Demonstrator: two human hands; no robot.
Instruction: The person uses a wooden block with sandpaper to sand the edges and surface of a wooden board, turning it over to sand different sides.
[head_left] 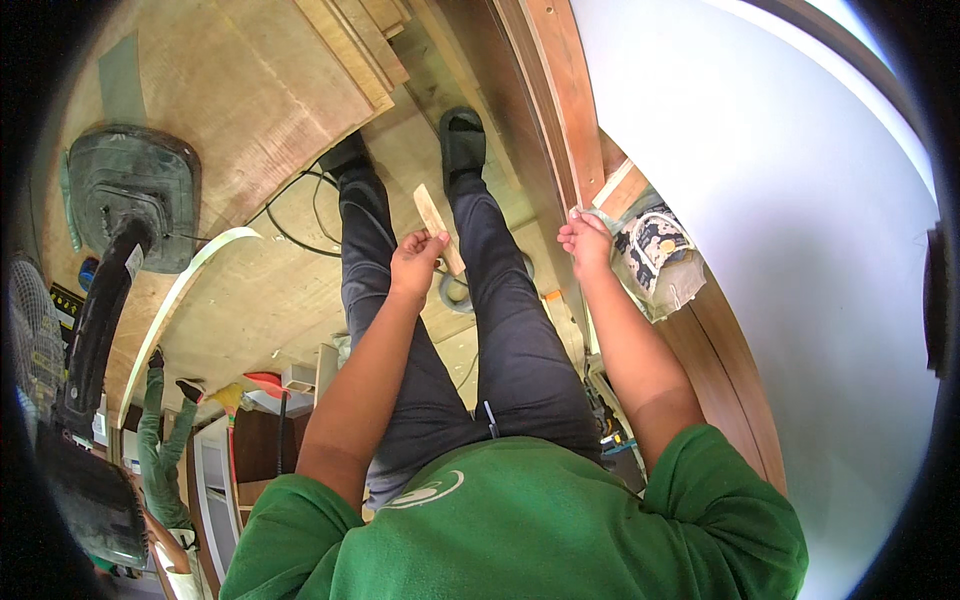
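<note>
A short, flat strip of light wood [430, 211] sits between the thumb and fingers of my left hand [417, 264], above my legs. My right hand [588, 245] is closed in a pinch beside a brown wooden frame [570, 100]; what its fingertips hold is too small to make out. Close to that hand, a black-and-cream patterned cloth item [650, 245] lies with crumpled clear plastic [680, 285] around it. A wood block [622, 188] is just beyond my right fingers.
A large white panel [780, 180] fills the right side. Stacked plywood [240, 70] stands at the far left, near a black fan base [135, 190] and a curved pale strip [185, 285]. A tape roll [455, 293] lies below. Another person's green trousers [160, 450] show at lower left.
</note>
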